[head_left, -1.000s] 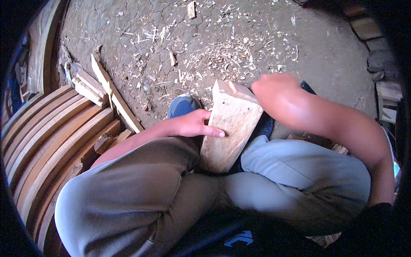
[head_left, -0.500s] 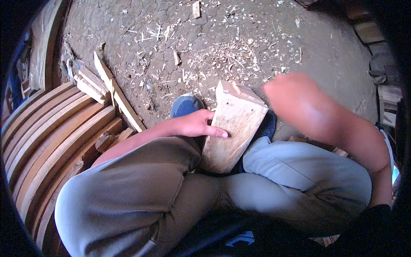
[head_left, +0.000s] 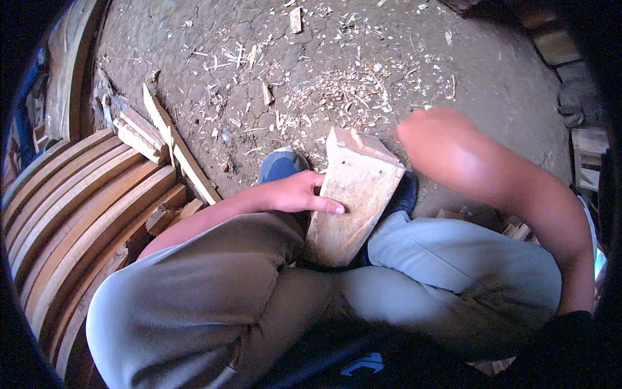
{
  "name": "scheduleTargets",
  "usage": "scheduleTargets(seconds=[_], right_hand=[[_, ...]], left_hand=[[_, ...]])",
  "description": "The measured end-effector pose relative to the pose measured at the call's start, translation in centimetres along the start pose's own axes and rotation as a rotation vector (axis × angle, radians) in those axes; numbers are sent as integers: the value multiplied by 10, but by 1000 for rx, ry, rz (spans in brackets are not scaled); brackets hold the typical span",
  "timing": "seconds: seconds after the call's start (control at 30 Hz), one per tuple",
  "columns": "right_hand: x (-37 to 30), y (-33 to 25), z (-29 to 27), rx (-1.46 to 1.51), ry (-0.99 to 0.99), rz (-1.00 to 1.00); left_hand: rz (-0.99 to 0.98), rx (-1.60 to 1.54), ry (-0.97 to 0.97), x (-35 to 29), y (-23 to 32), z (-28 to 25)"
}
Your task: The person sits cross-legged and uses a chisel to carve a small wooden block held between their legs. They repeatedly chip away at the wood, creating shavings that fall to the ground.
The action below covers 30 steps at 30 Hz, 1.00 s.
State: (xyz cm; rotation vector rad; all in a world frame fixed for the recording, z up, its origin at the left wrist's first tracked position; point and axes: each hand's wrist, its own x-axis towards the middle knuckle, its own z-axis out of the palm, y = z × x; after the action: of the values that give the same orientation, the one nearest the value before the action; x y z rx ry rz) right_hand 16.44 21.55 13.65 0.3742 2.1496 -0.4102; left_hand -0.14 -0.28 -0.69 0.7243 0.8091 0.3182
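Between my knees stands a pale wooden box-like piece (head_left: 355, 204), tilted, its upper end made of joined boards. Two small dark spots, like nail heads, show near the top of its face. My left hand (head_left: 304, 192) grips its left edge, the thumb lying on the face and the other fingers out of sight behind. To the right of the piece's upper end, raised in the air, is my right hand (head_left: 435, 137). It is closed in a fist and smeared by motion; whatever it holds is hidden.
Curved wooden slats (head_left: 97, 214) are stacked at my left, with short offcuts (head_left: 141, 134) and a long pointed strip (head_left: 181, 146) beyond them. Wood shavings (head_left: 363, 84) litter the dirt floor ahead. My shoes (head_left: 283, 166) flank the wooden piece. Stones or blocks (head_left: 573, 91) line the far right.
The view has shifted slightly, so the wooden piece and left hand sit a little lower. The left hand keeps its grip; the right fist stays raised, blurred in both frames.
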Motion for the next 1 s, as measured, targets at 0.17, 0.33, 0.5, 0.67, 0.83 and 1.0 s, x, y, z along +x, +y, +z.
scheduleTargets(seconds=[0.17, 0.33, 0.5, 0.67, 0.83, 1.0], right_hand=[[12, -17, 16, -23, -81, 69], [9, -14, 6, 13, -52, 42], [10, -9, 11, 13, -52, 45], [8, -19, 9, 1, 57, 16], [10, -2, 7, -20, 38, -63], [3, -1, 4, -15, 59, -36]], left_hand=[[1, 12, 4, 1, 5, 1], [-33, 15, 23, -5, 3, 2], [-19, 28, 8, 2, 2, 0], [-57, -13, 52, -9, 2, 4], [-13, -8, 6, -2, 2, 1], [-32, 8, 15, 0, -4, 2]])
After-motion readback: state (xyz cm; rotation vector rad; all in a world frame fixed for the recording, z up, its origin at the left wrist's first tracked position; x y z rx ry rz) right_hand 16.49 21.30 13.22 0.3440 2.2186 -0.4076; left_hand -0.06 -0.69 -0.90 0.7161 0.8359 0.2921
